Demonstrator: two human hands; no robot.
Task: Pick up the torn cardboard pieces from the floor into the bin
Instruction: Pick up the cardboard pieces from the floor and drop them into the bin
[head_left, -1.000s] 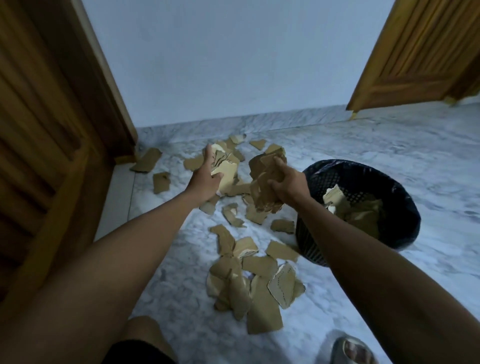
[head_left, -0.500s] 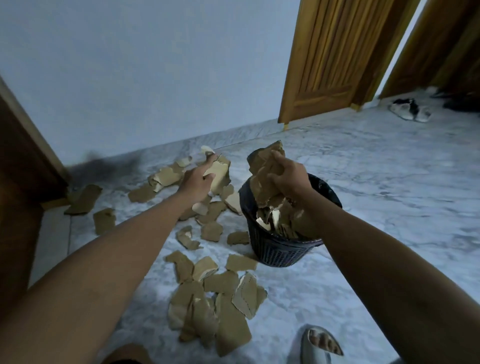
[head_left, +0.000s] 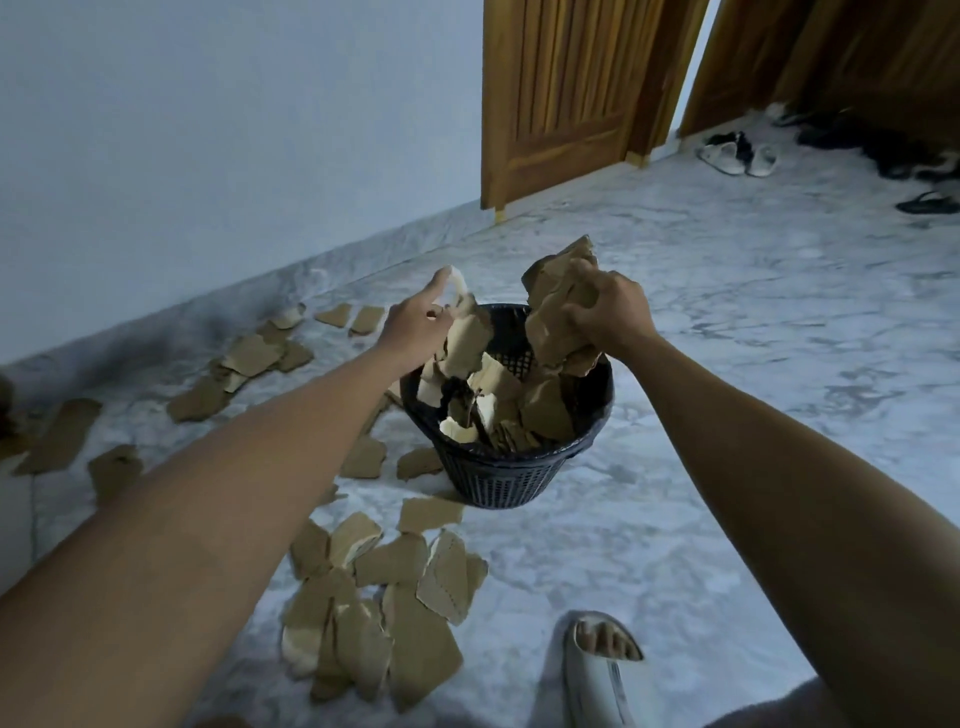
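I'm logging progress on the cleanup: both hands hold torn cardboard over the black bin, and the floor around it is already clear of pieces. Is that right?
Not quite. The head view shows the left hand and right hand holding cardboard over the black bin, but the floor is not clear: many torn pieces lie around it.

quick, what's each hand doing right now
Left hand: releasing pale cardboard pieces over the black bin; grip cannot be told.
Right hand: gripping a brown cardboard bundle.

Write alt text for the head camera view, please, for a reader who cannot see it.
Both hands hold torn cardboard over a black mesh bin: the left hand and right hand each grip pieces. More cardboard pieces litter the marble floor.
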